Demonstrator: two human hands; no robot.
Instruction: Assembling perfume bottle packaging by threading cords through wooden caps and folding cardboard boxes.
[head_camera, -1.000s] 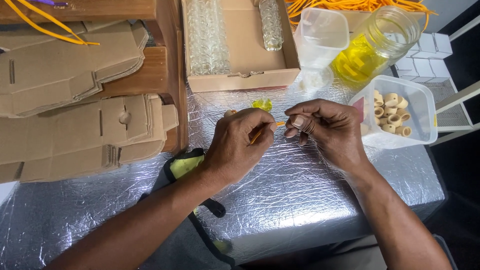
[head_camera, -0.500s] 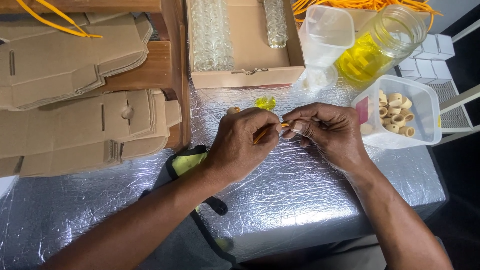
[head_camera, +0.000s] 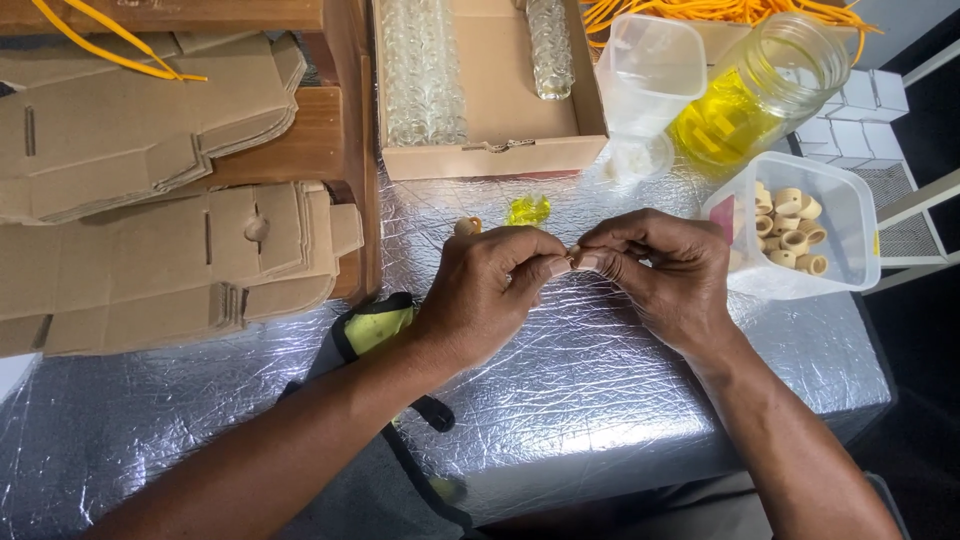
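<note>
Flanking both hands (head_camera: 578, 275): cardboard box (head_camera: 495, 95), clear tub (head_camera: 800, 225).

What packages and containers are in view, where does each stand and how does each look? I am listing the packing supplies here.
Open cardboard box: top centre, shallow, tan, holding clear bubbled rolls.
Flat cardboard blanks: left side, brown, stacked unfolded.
Glass jar: top right, round, clear, yellow contents.
Clear plastic tub: beside the jar, square, looks empty.
Plastic tub of rings: right, by the right hand, holding beige rings.
</note>
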